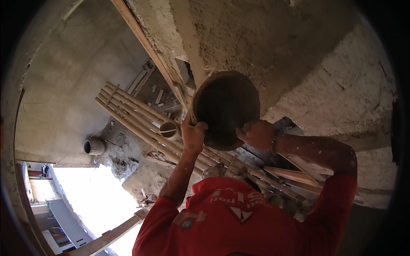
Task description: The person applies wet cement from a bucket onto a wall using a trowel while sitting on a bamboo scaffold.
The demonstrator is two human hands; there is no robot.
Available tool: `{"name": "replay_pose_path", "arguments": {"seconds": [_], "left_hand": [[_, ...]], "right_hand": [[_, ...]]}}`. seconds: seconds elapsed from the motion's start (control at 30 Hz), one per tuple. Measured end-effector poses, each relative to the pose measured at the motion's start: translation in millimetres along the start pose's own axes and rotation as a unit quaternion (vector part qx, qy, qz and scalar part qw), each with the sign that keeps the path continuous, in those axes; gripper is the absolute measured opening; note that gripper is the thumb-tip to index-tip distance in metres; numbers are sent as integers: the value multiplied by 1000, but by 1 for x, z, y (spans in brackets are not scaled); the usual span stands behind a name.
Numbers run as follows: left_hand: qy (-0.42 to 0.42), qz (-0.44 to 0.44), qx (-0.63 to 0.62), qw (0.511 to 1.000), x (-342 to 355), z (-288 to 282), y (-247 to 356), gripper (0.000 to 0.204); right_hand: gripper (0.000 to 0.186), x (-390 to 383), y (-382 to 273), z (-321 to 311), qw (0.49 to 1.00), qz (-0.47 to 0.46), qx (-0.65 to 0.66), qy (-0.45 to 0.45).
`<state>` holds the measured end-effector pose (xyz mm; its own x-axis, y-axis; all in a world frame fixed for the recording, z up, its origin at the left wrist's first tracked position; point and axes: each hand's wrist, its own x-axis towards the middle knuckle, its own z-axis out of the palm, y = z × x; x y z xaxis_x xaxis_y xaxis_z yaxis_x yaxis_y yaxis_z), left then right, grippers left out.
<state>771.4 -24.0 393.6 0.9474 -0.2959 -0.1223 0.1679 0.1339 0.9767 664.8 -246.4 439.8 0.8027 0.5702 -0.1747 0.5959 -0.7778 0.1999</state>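
Observation:
Ahead of me both hands hold a wide round bucket (226, 106), tilted so that its dark, dirty inside faces me. My left hand (194, 135) grips its lower left rim, thumb bent over the edge. My right hand (257, 135) is closed on its lower right rim, with a dark band at the wrist. The bucket's far side is up against or close in front of a partly plastered wall (273, 47); I cannot tell whether it touches. Too dark to make out is whatever lies in the bucket.
Bamboo poles (141, 121) lashed side by side run below my arms. A small pail (169, 130) rests on them beside my left hand. A long wooden batten (141, 36) slants along the wall. Lower down, a bucket (93, 146) lies on its side near rubble and a bright opening.

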Motion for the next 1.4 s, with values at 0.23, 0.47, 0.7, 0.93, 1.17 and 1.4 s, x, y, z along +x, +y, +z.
{"name": "replay_pose_path", "arguments": {"seconds": [0.23,0.47,0.7,0.93,1.17,1.4], "left_hand": [[1,29,20,999,-11,6,-4,62],[23,39,47,998,-10,5,-6,64],[31,78,122,989,-7,21,10,60],[-1,79,135,988,-1,24,25,59],[-3,60,104,993,-6,26,22,57],[-18,26,3,999,2,18,34,58]], "right_hand": [[40,-2,41,-9,985,164,-49,19],[36,-12,17,-27,974,166,134,-79],[31,7,47,-37,967,214,-140,18],[33,-2,58,-11,964,218,85,-128],[34,-12,18,54,910,229,326,117],[42,-20,42,-7,913,290,269,101]]}}
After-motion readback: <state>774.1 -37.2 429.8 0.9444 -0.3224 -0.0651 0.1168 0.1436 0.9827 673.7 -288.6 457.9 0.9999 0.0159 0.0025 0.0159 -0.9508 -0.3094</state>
